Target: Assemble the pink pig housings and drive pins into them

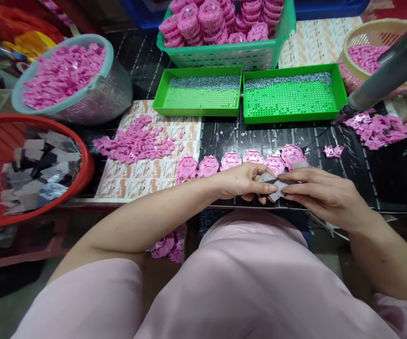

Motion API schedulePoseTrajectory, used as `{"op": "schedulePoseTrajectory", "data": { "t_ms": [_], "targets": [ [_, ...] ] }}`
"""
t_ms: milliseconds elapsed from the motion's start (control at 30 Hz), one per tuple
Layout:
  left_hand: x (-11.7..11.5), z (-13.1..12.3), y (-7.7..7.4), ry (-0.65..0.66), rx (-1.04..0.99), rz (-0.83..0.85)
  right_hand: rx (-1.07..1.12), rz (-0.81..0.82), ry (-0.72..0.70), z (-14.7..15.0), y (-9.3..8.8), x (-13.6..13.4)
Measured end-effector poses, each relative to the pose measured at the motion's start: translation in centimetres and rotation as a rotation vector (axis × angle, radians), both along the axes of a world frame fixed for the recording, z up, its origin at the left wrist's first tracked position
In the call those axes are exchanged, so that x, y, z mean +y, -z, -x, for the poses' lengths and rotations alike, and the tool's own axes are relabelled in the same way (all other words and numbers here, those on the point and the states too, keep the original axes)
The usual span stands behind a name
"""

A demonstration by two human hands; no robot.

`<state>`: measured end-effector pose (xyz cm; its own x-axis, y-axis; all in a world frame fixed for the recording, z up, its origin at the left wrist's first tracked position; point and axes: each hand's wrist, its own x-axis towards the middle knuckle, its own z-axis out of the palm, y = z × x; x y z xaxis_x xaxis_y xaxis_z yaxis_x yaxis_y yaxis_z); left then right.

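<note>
Both hands meet over the table's front edge. My left hand (242, 181) is closed on small flat grey plates (277, 187), its thumb pressed on top. From the other side, the fingers of my right hand (326, 193) pinch the same grey plates; how many there are I cannot tell. Just beyond the hands lies a row of pink plastic casings (230, 161) with face-like fronts. One casing (292, 156) at the row's right end overlaps its neighbour, and a grey plate (299, 165) shows by its lower edge, partly hidden by my right hand.
Two green trays (198, 113) of small metal pieces stand behind the row. A red basket (86, 155) of grey plates and a pale blue basket (113, 89) of pink parts are left. Loose pink parts (139, 141) lie nearby. A grey tool (383, 66) slants in from the right.
</note>
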<state>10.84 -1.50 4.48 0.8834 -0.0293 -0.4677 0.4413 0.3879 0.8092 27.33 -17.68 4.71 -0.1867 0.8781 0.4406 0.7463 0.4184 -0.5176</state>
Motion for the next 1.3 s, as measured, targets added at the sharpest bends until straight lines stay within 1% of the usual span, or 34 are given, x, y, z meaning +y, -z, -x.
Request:
{"op": "schedulePoseTrajectory", "data": {
  "t_ms": [100,167,200,300,333,367,433,500,567,600,700,767,833,900,1000,1067,1100,1133,1167,1233,1300],
  "targets": [
    [-0.1,0.6,0.2,-0.028,0.01,0.002,0.029,0.0,-0.036,0.0,0.0,0.3],
    [0.2,1.2,0.2,-0.071,0.007,0.004,0.064,0.008,-0.016,0.0,0.2,0.2],
    [0.4,1.5,0.1,-0.096,0.008,0.006,0.077,0.001,0.038,0.0,0.3,0.2],
    [1.2,2.5,-0.2,-0.158,0.022,0.031,0.069,-0.028,0.28,-0.4,1.5,-0.1],
    [1.4,2.8,-0.2,-0.171,0.022,0.038,0.048,-0.024,0.334,-0.4,1.9,-0.2],
    [1.5,3.1,-0.2,-0.176,0.018,0.04,0.019,-0.011,0.356,-0.5,2.4,-0.1],
    [1.7,3.5,-0.1,-0.176,0.002,0.02,-0.053,0.029,0.344,-0.3,3.2,0.0],
    [1.6,3.7,0.0,-0.173,-0.005,-0.018,-0.142,0.047,0.324,-0.1,3.5,0.2],
    [1.4,3.7,0.1,-0.175,-0.002,-0.053,-0.195,0.045,0.317,0.2,3.4,0.3],
    [1.4,3.7,0.1,-0.179,-0.002,-0.068,-0.186,0.037,0.317,0.3,3.1,0.3],
    [1.1,3.5,0.0,-0.166,-0.017,-0.081,-0.024,0.031,0.296,1.0,2.1,0.5],
    [0.7,3.3,0.0,-0.142,-0.039,-0.052,0.123,0.079,0.236,1.7,1.7,0.8],
    [0.4,3.0,0.0,-0.13,-0.062,-0.016,0.279,0.124,0.164,2.6,1.6,1.4],
    [0.0,2.9,-0.1,-0.125,-0.072,0.0,0.434,0.124,0.115,3.4,1.8,1.9],
    [0.1,3.2,-0.2,-0.131,-0.058,-0.015,0.65,0.078,0.123,4.0,1.9,2.2],
    [0.5,3.9,-0.2,-0.186,-0.037,-0.017,0.733,0.059,0.178,3.9,1.6,2.2],
    [0.7,4.4,-0.1,-0.229,-0.026,-0.004,0.724,0.055,0.229,3.7,1.5,2.2],
    [1.0,4.9,-0.1,-0.274,-0.015,0.017,0.665,0.05,0.284,3.6,1.3,2.2],
    [1.3,5.4,0.0,-0.316,-0.006,0.041,0.56,0.04,0.328,3.4,1.2,2.3],
    [1.8,6.2,0.2,-0.377,0.001,0.071,0.258,0.019,0.355,3.3,1.2,2.7],
    [2.1,6.9,0.4,-0.4,-0.004,0.062,-0.035,-0.017,0.309,3.5,1.7,3.3]
  ]
}}
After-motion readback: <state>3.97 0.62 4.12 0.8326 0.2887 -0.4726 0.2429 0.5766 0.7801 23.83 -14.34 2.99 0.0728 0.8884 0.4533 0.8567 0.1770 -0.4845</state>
